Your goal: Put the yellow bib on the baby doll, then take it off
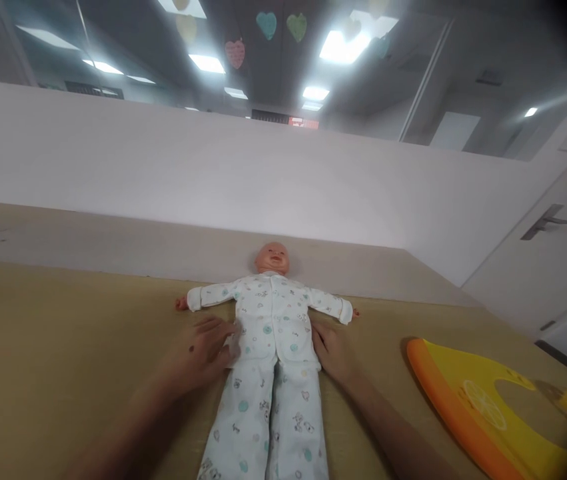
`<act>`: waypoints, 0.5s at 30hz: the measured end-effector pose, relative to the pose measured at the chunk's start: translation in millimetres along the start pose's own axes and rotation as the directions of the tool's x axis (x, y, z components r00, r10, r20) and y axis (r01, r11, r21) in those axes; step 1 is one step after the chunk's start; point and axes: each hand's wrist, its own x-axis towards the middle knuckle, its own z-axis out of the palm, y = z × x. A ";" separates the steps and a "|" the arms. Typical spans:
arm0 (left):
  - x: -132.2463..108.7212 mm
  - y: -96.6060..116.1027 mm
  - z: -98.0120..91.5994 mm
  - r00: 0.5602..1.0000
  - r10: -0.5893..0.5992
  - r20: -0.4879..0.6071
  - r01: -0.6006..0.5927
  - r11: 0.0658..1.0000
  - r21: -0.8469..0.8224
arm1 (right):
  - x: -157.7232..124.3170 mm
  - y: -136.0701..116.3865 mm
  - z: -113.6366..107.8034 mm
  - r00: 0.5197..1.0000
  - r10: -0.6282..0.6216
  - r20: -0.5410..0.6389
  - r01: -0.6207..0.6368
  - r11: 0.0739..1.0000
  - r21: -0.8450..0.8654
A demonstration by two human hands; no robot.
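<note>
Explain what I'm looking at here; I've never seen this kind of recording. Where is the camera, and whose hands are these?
This is a single view from a camera worn on a person's head, looking forward and down, so the arms reach in from the bottom of the picture. There is no machine, only bare hands. A baby doll lies on its back on a tan table, dressed in a white printed jacket and trousers. The left hand rests against the side of the jacket, and the right hand sits at its lower edge. Neither clearly holds anything. A yellow bib with an orange rim lies on the table to the right.
</note>
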 end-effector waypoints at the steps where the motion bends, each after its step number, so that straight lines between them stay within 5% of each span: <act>1: -5.3 0.5 -0.4 0.998 0.035 0.056 -0.036 0.999 0.003 | -1.1 2.7 -0.1 1.000 -0.014 0.002 0.014 1.000 0.004; 3: -14.8 0.4 2.0 0.983 0.109 0.150 -0.110 0.994 -0.002 | -5.3 8.7 -0.2 0.999 -0.035 -0.009 0.035 0.999 0.028; 6: -22.2 1.7 10.2 0.986 0.079 0.148 -0.087 0.995 0.047 | -18.6 15.6 -2.6 0.999 -0.043 -0.028 0.045 0.995 0.086; 10: -19.5 12.6 19.3 0.985 -0.155 0.081 0.127 0.953 0.274 | -42.9 14.3 -11.3 0.994 -0.078 0.072 0.069 0.990 0.120; 15: -15.4 18.1 19.8 0.920 -0.375 0.112 0.304 0.866 0.398 | -53.2 1.4 -11.2 0.981 -0.137 0.137 0.147 0.987 -0.061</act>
